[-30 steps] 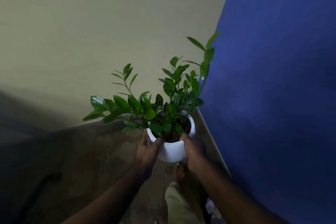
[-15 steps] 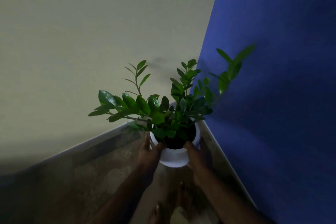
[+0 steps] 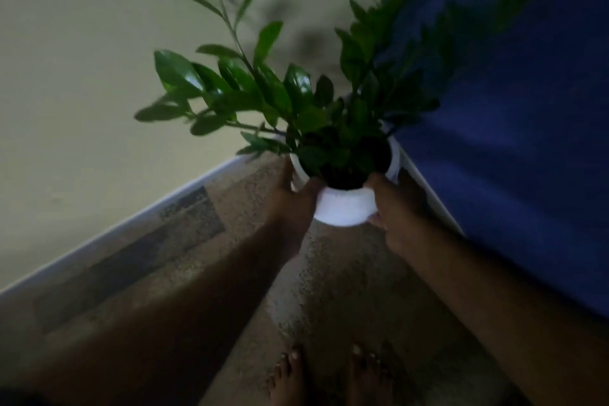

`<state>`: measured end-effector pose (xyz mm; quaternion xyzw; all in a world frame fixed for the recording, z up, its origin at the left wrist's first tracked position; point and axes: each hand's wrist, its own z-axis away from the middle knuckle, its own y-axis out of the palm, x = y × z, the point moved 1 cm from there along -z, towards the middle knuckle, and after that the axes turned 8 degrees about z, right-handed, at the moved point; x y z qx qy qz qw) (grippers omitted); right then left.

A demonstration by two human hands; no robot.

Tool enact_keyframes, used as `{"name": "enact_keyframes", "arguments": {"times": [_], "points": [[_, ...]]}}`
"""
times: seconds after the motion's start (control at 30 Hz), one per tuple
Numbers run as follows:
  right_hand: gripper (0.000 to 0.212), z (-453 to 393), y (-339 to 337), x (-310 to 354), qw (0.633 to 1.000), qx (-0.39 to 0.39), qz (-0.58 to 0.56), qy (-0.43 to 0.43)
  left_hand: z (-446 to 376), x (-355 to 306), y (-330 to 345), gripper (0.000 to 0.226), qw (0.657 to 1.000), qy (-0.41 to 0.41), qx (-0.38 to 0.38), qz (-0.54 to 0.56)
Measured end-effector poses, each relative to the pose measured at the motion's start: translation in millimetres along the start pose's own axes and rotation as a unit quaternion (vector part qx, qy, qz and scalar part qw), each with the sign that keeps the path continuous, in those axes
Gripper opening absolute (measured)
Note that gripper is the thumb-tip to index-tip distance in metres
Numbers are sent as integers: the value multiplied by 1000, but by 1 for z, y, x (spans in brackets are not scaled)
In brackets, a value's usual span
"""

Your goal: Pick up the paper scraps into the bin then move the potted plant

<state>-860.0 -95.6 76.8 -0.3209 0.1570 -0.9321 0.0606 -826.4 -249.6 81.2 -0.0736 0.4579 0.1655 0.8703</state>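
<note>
- White and smooth, the pot point(image 3: 344, 209) sits clasped between the left hand point(image 3: 291, 199) and the right hand point(image 3: 393, 208) — palms curled on opposite sides, thumbs at the rim.
- Potted plant point(image 3: 296, 102) hangs above the floor, near the corner.
- Likely heavy, glazed and slippery; its stems bend — best gripped by the pot walls.
- Speckled floor point(image 3: 329, 273) lies below, bare feet point(image 3: 329, 376) close, a cream wall point(image 3: 82, 59) left, a blue wall point(image 3: 527, 142) right.

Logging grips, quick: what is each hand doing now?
Left hand: closed on the white pot.
Right hand: closed on the same pot.
</note>
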Motion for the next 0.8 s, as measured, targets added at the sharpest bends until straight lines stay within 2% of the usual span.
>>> {"name": "enact_keyframes", "arguments": {"times": [0.17,0.27,0.37,0.5,0.53,0.6,0.67,0.73,0.8], "points": [[64,-67,17,-6,1000,1,-7,-27,-70,38,7,76,999,7,41,-1],[80,-93,26,-11,997,54,-22,-46,-98,50,8,76,999,10,49,14],[101,-106,33,-21,990,101,4,-98,-111,59,7,78,999,9,27,23],[87,-112,32,-39,985,120,60,-111,-104,63,5,69,999,20,20,-38],[91,-111,32,-41,984,119,75,-106,-100,62,4,65,999,12,16,-43],[97,-102,34,-38,984,117,85,-108,-88,55,6,63,997,0,25,-78],[87,-87,37,-36,983,87,114,-119,-78,50,4,69,990,7,19,-136],[84,-62,40,-48,974,60,185,-113,-54,56,-9,77,979,-5,-1,-203],[87,-32,42,-66,947,40,299,-108,-25,68,-24,79,945,-31,-29,-323]]}}
